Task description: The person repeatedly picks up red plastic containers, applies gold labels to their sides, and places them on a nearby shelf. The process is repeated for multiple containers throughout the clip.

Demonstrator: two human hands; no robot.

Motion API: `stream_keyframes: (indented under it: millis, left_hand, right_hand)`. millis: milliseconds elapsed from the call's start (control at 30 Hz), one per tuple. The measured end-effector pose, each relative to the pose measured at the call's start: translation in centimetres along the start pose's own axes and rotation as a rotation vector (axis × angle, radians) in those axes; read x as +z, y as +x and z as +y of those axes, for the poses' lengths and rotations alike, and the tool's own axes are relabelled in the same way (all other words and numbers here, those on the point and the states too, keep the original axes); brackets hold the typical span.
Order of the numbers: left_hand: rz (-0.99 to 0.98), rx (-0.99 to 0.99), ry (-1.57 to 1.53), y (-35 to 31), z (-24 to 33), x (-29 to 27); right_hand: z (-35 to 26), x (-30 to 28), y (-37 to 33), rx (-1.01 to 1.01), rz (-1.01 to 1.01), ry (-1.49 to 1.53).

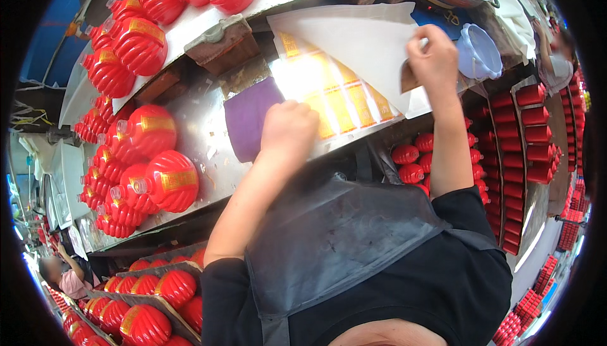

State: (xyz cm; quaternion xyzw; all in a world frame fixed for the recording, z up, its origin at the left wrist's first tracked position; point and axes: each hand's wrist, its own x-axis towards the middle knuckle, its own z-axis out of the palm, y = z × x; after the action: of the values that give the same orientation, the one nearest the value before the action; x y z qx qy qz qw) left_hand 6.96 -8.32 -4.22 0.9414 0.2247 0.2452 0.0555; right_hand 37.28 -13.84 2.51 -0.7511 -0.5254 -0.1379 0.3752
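Over the yellow label sheet (pixel 341 115), white backing (pixel 354 36) folded back, pinched tight by right hand (pixel 433 58), at sheet's left, purple cloth (pixel 250 118), curled left hand (pixel 291 132), can't tell its grip tbh

A factory workshop: ribbed red bottles (pixel 174 182) crowd a metal workbench (pixel 212 175), other red pieces (pixel 534 134) (row upon row) line the right side, and co-workers (pixel 73 279) appear toward both edges.

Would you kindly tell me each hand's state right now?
Left hand: curled at purple cloth; hold cannot be told.
Right hand: closed, apparently pinching the white sheet.
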Motion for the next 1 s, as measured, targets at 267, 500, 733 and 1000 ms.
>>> stream_keyframes:
  millis: [267, 500, 733, 1000]
  left_hand:
    - [-0.059, 0.038, 0.009, -0.2, -0.1, 0.3]
    - [-0.091, 0.036, -0.003, 0.3, 0.0, -0.3]
    - [-0.135, 0.006, 0.016, 0.5, 0.4, -0.9]
    - [-0.226, -0.249, -0.42, 4.8, -1.9, -3.1]
  right_hand:
    - [12.7, -0.7, -2.5, 0.521, -0.101, -0.433]
    - [10.4, 0.7, -3.6, 0.383, -0.15, -0.555]
    - [3.3, 5.0, -1.1, 0.175, -0.52, -0.134]
    - [0.6, 8.6, 1.1, 0.008, -0.694, -0.296]
